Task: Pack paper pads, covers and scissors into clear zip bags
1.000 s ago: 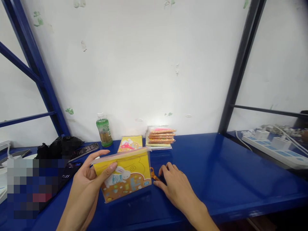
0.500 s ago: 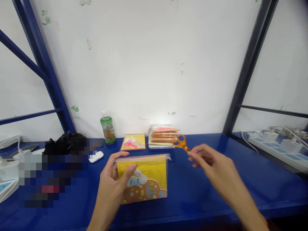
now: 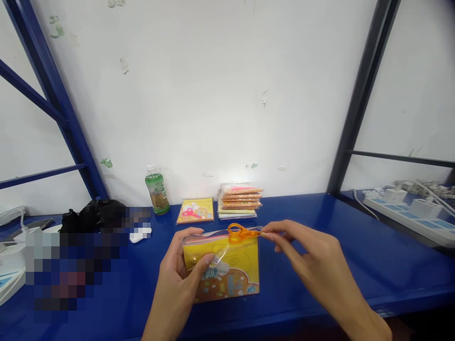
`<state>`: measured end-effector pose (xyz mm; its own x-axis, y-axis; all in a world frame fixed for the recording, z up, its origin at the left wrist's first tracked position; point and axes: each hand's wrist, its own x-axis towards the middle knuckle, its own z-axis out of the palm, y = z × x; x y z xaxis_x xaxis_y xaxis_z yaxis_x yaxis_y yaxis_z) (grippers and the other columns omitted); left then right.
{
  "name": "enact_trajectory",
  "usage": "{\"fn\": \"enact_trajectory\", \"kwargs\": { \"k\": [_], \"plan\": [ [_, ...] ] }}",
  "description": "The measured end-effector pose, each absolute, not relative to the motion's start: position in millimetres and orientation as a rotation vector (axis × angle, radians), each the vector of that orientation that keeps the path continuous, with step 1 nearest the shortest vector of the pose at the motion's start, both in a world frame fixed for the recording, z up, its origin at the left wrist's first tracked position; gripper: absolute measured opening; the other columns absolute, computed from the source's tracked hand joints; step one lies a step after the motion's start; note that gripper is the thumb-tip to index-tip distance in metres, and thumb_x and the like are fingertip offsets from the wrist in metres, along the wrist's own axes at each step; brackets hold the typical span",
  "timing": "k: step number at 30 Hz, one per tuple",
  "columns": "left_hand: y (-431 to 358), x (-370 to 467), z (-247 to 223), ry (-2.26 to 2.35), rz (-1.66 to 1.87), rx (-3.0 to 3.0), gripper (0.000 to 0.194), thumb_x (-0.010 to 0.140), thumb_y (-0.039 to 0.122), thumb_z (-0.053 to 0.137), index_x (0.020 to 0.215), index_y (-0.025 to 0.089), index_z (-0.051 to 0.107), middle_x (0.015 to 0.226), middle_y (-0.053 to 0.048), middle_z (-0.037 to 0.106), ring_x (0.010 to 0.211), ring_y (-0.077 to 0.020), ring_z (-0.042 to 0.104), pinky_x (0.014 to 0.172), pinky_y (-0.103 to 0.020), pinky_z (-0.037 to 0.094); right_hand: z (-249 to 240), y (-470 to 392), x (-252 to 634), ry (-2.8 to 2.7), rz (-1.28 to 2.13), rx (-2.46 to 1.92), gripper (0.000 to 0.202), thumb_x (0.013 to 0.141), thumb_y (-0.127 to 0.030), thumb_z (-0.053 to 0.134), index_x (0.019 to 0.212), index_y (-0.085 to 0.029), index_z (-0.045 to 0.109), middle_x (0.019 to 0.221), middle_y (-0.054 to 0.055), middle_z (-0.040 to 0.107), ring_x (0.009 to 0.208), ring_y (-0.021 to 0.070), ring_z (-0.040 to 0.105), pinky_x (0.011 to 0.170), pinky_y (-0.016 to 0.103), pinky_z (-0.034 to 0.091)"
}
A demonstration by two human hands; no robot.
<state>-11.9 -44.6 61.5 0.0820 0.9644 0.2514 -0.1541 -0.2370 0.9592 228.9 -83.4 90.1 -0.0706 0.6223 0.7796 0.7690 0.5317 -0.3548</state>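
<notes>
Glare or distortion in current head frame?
Head view: soft bright patch low on the white wall; small highlights on the clear plastic pouch, faint sheen on the glossy blue tabletop; lower left pixelated; blue metal post leans outward, likely wide-angle stretch.

Both forearms are bare and reach in over the near edge of the table (image 3: 302,212). The left hand (image 3: 177,272) is upright just beyond that edge, its thumb slanting across the front and its index finger stretched along the top, gripping between them. The right hand (image 3: 313,246), its forearm angled in from the near edge toward the right corner, points leftward, thumb and forefinger pinched together at the tips.
</notes>
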Motion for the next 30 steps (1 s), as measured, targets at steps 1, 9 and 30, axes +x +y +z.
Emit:
{"fn": "enact_trajectory", "kwargs": {
  "k": [1,9,30],
  "plan": [
    [-45,-12,62,0.902,1.371,1.324,0.055,0.076,0.041,0.085,0.119,0.026,0.053,0.102,-0.002,0.078,0.093,-0.023,0.076,0.077,-0.027,0.063,91,-83,229,-1.757,-0.208,-1.16,0.008,0.1,-0.023,0.063,0.099,-0.027,0.07,0.091,-0.005,0.078,0.074,0.012,0.072,0.069,0.02,0.05],
    [-43,-11,60,0.863,1.351,1.304,0.055,0.078,0.04,0.084,0.12,0.027,0.051,0.096,0.0,0.077,0.088,-0.0197,0.075,0.076,-0.025,0.062,90,-85,226,-1.85,-0.167,-1.136,0.012,0.102,-0.02,0.06,0.102,-0.027,0.07,0.088,-0.006,0.076,0.071,0.0106,0.072,0.065,0.019,0.049],
    [-43,-13,62,0.848,1.345,1.294,0.054,0.076,0.033,0.086,0.119,0.026,0.055,0.1,-0.001,0.077,0.093,-0.0221,0.076,0.079,-0.027,0.063,93,-87,229,-1.771,-0.372,-1.095,0.009,0.102,-0.019,0.061,0.102,-0.023,0.069,0.085,-0.004,0.073,0.066,0.0087,0.067,0.064,0.02,0.046]
  ]
}}
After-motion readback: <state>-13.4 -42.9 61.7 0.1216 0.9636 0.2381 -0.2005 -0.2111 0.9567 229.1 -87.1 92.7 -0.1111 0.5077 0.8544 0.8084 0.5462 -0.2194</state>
